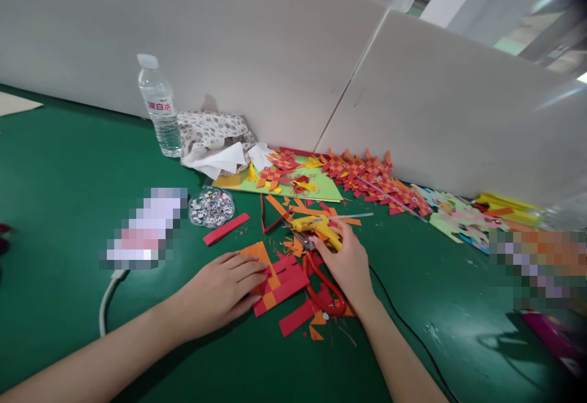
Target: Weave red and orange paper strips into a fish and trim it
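Note:
My left hand (224,287) lies with its fingers stretched over a woven piece of red and orange paper strips (287,280), holding it against the table. Its fingers are spread a little, and part of the weave is hidden under them. My right hand (348,262) has its fingers curled round the handle of a yellow hot glue gun (316,225) with a clear glue stick at its back. Just under the right thumb are scissors with red handles (323,290), lying among paper scraps. Orange strips and cuttings (293,247) lie around the gun.
A red strip (225,229) and a clear box of googly eyes (211,207) lie left of the scraps. Behind are a water bottle (160,109), a tissue pouch (213,137) and finished woven paper fish (367,173). A phone (149,225) with its cable lies left; a black cord (403,323) runs right.

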Tool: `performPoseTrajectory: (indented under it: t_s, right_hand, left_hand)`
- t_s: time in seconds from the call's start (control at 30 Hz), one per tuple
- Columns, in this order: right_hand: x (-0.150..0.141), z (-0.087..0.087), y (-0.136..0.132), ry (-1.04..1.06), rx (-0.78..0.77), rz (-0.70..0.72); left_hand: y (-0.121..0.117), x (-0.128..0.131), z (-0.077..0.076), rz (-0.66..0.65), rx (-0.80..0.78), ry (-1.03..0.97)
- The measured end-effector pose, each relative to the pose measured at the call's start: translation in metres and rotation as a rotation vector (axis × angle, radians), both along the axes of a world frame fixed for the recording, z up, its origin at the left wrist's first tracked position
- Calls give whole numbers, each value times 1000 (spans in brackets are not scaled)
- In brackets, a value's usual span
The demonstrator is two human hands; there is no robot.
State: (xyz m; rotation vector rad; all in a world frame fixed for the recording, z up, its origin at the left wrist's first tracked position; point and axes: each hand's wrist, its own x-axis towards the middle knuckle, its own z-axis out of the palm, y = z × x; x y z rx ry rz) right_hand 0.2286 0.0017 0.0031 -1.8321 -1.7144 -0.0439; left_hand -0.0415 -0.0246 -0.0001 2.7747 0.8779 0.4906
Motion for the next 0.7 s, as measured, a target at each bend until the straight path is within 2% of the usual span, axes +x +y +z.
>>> performPoseTrajectory:
  t_s: [0.13,0.3,0.43,0.7]
  right_hand:
    - [1,1,-3,59,32,-19]
    - [5,5,-7,275,98,208]
    - [3,6,-10,226,69,329]
    - [8,2,-6,146,89,382]
  left_hand:
    - [0,0,0,2,5,-14]
    - [0,0,0,-4,19,-33]
    - [0,0,1,-5,15,-10]
    - [0,0,-1,-7,15,-8]
